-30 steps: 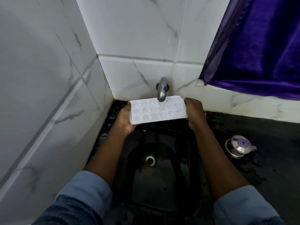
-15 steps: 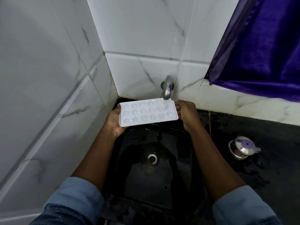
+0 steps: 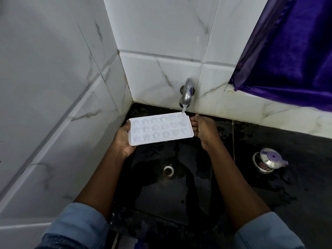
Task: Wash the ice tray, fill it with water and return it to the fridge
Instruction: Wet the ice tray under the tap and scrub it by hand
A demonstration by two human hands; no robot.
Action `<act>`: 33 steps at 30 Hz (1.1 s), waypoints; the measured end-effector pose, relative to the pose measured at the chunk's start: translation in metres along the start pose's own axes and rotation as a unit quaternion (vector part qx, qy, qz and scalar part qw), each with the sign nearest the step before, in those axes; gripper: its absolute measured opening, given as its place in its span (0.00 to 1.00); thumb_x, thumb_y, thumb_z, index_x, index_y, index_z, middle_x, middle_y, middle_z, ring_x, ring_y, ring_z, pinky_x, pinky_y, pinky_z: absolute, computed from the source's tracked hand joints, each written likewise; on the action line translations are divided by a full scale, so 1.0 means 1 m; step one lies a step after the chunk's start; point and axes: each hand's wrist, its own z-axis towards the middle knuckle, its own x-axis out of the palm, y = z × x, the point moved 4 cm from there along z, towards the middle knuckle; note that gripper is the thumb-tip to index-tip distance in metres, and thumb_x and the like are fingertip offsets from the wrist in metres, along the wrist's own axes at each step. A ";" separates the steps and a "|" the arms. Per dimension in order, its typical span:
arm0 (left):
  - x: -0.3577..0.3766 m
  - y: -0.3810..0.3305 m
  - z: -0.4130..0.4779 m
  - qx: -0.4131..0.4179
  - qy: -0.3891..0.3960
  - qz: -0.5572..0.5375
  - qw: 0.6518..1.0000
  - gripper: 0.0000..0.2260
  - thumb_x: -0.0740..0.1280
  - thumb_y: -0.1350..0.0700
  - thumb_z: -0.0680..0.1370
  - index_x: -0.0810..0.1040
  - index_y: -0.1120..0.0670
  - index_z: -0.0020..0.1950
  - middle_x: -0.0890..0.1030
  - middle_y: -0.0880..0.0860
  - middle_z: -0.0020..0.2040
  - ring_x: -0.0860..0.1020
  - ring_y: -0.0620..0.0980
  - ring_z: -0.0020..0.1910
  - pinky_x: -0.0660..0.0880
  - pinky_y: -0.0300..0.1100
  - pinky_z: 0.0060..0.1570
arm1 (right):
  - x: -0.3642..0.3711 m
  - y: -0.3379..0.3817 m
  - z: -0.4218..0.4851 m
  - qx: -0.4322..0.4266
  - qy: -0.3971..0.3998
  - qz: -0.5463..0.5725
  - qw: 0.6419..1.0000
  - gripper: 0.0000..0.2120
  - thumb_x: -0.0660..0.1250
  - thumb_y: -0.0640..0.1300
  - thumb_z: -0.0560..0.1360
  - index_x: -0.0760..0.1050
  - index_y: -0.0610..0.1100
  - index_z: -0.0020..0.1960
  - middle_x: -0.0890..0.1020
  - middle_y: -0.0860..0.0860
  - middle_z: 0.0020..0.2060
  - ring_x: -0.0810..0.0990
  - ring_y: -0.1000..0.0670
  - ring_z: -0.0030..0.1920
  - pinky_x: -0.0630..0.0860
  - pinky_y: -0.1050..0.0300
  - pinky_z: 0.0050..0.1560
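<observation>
A white ice tray [image 3: 160, 129] with star and flower shaped cells is held level above the black sink [image 3: 167, 200]. My left hand [image 3: 123, 139] grips its left end from below. My right hand [image 3: 203, 129] grips its right end. A thin stream of water runs from the metal tap [image 3: 187, 93] onto the tray's far right corner.
White marble-look tiles close in the left and back walls. A steel lidded pot [image 3: 268, 161] with a purple knob stands on the wet black counter [image 3: 287, 141] to the right. A purple curtain [image 3: 291, 51] hangs at the upper right. The sink drain [image 3: 168, 170] lies below the tray.
The tray has moved left under the tap, so the water now lands on its far right corner instead of near its middle. Both hands kept their hold.
</observation>
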 end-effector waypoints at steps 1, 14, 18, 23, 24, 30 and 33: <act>0.002 0.002 -0.003 0.001 0.001 -0.001 1.000 0.24 0.55 0.45 0.88 0.83 0.61 0.62 0.87 0.62 0.56 0.87 0.61 0.53 0.78 0.60 0.59 | -0.002 -0.003 -0.001 0.003 0.000 0.001 1.000 0.17 0.60 0.47 0.85 0.82 0.35 0.54 0.88 0.41 0.47 0.86 0.42 0.42 0.78 0.50 0.42; 0.024 0.031 -0.015 -0.011 0.041 0.009 0.999 0.24 0.55 0.43 0.87 0.81 0.60 0.63 0.87 0.62 0.57 0.86 0.61 0.53 0.78 0.58 0.56 | -0.042 -0.023 -0.015 0.036 -0.017 0.071 0.997 0.18 0.59 0.48 0.86 0.82 0.36 0.56 0.88 0.43 0.44 0.85 0.47 0.39 0.77 0.54 0.38; 0.039 0.030 -0.011 0.003 0.046 0.013 0.999 0.24 0.55 0.43 0.87 0.81 0.60 0.64 0.86 0.62 0.58 0.87 0.61 0.52 0.80 0.58 0.54 | -0.049 -0.016 -0.008 0.023 -0.035 0.085 0.996 0.17 0.60 0.49 0.86 0.82 0.38 0.53 0.88 0.44 0.44 0.85 0.47 0.39 0.78 0.54 0.39; 0.071 0.037 -0.006 -0.004 0.065 0.025 0.998 0.25 0.55 0.43 0.88 0.81 0.61 0.63 0.87 0.62 0.56 0.87 0.60 0.50 0.80 0.58 0.54 | -0.072 -0.013 0.005 0.013 -0.092 0.095 0.991 0.15 0.61 0.48 0.85 0.81 0.39 0.51 0.87 0.43 0.45 0.84 0.48 0.38 0.77 0.56 0.36; 0.078 0.039 -0.004 -0.006 0.068 0.030 0.997 0.25 0.55 0.43 0.88 0.80 0.61 0.64 0.87 0.62 0.56 0.87 0.60 0.51 0.80 0.58 0.55 | -0.078 -0.014 0.006 0.014 -0.103 0.099 0.990 0.15 0.62 0.48 0.85 0.81 0.38 0.51 0.87 0.42 0.46 0.84 0.47 0.38 0.77 0.56 0.36; 0.118 0.053 0.000 -0.043 0.095 0.053 0.993 0.28 0.54 0.40 0.88 0.80 0.62 0.68 0.85 0.63 0.62 0.84 0.63 0.60 0.79 0.60 0.62 | -0.115 -0.012 0.004 0.006 -0.172 0.119 0.978 0.09 0.67 0.39 0.79 0.83 0.33 0.49 0.86 0.38 0.45 0.83 0.43 0.40 0.77 0.51 0.40; 0.132 0.057 0.000 -0.051 0.107 0.065 0.991 0.29 0.53 0.39 0.88 0.80 0.61 0.69 0.84 0.62 0.64 0.83 0.64 0.63 0.80 0.59 0.60 | -0.127 -0.005 0.001 -0.005 -0.185 0.115 0.976 0.07 0.68 0.38 0.74 0.81 0.33 0.44 0.82 0.36 0.40 0.78 0.43 0.39 0.72 0.51 0.38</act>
